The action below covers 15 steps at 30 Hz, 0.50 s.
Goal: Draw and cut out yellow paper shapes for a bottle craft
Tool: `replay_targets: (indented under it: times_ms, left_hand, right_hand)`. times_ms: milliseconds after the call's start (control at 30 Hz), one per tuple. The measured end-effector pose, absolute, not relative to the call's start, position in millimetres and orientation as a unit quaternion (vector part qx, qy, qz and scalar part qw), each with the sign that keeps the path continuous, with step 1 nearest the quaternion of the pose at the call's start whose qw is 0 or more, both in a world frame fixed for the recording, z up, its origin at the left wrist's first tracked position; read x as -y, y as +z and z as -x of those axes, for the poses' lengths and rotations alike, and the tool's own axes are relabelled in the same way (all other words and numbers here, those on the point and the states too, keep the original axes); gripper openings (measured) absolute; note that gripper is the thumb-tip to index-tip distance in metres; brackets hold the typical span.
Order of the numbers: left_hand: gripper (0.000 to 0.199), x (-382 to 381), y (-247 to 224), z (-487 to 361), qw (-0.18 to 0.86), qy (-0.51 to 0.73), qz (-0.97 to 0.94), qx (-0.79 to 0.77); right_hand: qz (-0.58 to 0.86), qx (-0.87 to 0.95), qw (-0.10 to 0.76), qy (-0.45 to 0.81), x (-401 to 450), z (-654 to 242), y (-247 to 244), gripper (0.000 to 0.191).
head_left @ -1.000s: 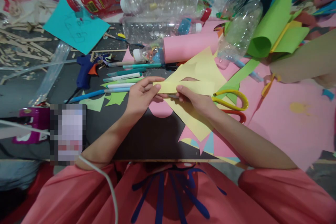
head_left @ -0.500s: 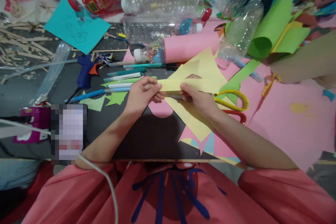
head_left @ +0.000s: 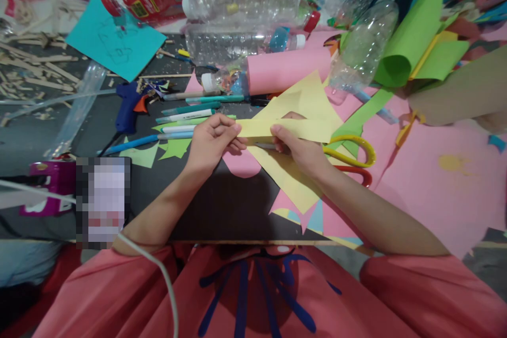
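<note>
A folded strip of yellow paper (head_left: 257,128) stretches between my two hands above the table. My left hand (head_left: 212,142) pinches its left end between thumb and fingers. Further along, my right hand (head_left: 295,142) grips the strip with the thumb on top. Scissors with yellow and red handles (head_left: 366,150) lie under my right hand; their blades are mostly hidden, and I cannot tell whether the hand touches them. Below is a larger yellow paper sheet (head_left: 307,97), with a rounded pink paper piece (head_left: 242,163) beside it.
Markers (head_left: 190,115) and a blue glue gun (head_left: 127,105) lie to the left, near a phone (head_left: 105,200). Clear plastic bottles (head_left: 233,42) and a pink paper roll (head_left: 289,71) are behind. A co-worker's arm (head_left: 463,90) reaches over pink paper (head_left: 443,190) at right, holding an orange-handled cutter (head_left: 407,129).
My left hand has shifted slightly left along with its end of the yellow strip. My right hand has barely moved.
</note>
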<state>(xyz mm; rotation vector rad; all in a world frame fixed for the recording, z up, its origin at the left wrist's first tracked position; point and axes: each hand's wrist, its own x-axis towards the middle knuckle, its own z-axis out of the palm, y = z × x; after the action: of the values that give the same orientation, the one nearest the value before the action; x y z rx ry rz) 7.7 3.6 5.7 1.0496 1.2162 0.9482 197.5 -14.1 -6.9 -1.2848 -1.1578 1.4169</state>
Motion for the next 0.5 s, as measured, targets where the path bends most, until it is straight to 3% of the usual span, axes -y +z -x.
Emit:
replay_targets:
  times_ms: [500]
  left_hand:
    - [0.024,-4.5,5.1,-6.6,0.568,0.437,-0.478,-0.508]
  right_hand:
    - [0.503,0.414,0.448,0.613,12.9,-194.3,0.6,0.041]
